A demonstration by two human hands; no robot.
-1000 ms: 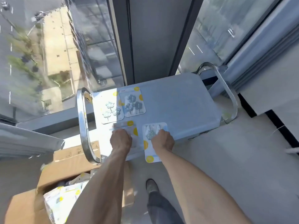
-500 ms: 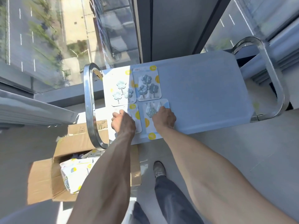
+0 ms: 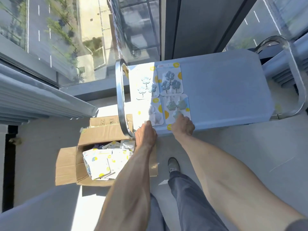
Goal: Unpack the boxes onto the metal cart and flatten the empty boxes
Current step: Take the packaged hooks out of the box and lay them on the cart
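Observation:
The metal cart [image 3: 225,90] has a grey top, and several blister packs of hooks lie flat on its left part. Two flower-hook packs sit at the back: a pale one [image 3: 145,85] and a blue one [image 3: 170,80]. In front of them lie a white-hook pack [image 3: 155,112] and a pack of blue-green hooks [image 3: 176,105]. My left hand [image 3: 145,134] touches the near edge of the white-hook pack with its fingertips. My right hand [image 3: 183,126] presses a fingertip on the blue-green pack. On the floor to the left, an open cardboard box [image 3: 66,164] holds more packs [image 3: 103,162].
Chrome handles stand at the cart's left end [image 3: 120,97] and right end [image 3: 298,72]. The cart is right against a floor-to-ceiling window [image 3: 83,39] with a dark pillar [image 3: 191,27]. My leg and shoe [image 3: 173,165] are on the floor below the cart's near edge.
Both hands have drawn back toward the cart's near edge. The two front packs now lie further onto the top, against the back pair. The view has shifted down and left.

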